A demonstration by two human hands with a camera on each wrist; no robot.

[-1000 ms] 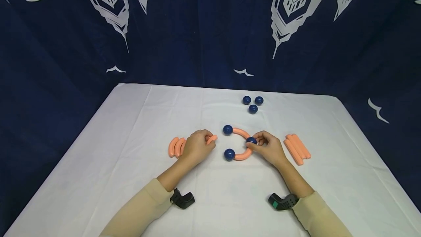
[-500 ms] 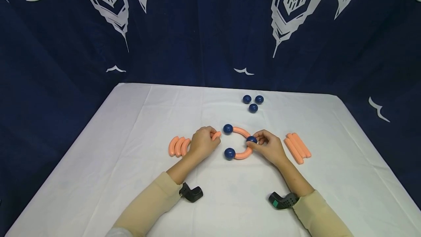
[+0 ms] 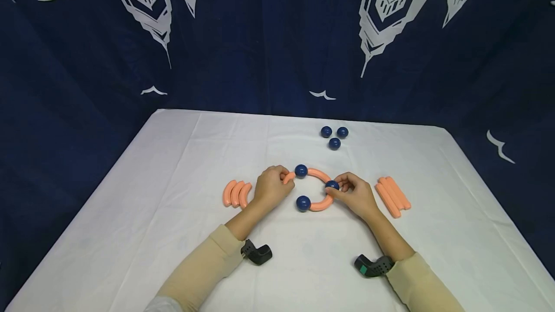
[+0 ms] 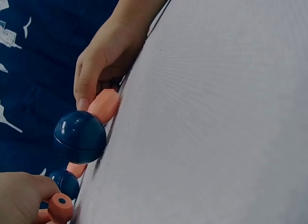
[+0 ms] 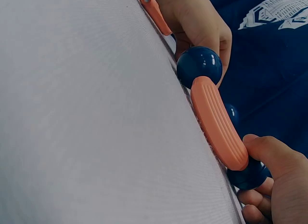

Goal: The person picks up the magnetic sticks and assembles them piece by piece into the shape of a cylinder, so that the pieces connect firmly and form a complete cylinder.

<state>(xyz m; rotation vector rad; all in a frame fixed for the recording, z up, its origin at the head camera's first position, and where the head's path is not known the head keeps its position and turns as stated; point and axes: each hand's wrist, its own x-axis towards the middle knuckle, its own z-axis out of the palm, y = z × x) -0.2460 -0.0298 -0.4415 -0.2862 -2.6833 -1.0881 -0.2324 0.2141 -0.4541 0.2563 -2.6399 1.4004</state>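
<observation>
My left hand pinches a curved orange rod, whose far end meets a blue ball. In the left wrist view the rod's near end shows a small dark hole. From that ball a second curved rod runs to a middle blue ball, which my right hand holds between thumb and fingers. Another curved, ridged rod links the middle ball to a near blue ball. Together they form an arc lying on the white-covered table.
Several curved orange rods lie side by side left of my left hand. Straight orange rods lie together at the right. Three loose blue balls sit farther back. A dark blue curtain hangs behind the table.
My left hand has moved right with the curved orange rod, bringing its end from apart to against the far-left blue ball. The right hand has stayed on the middle ball.
</observation>
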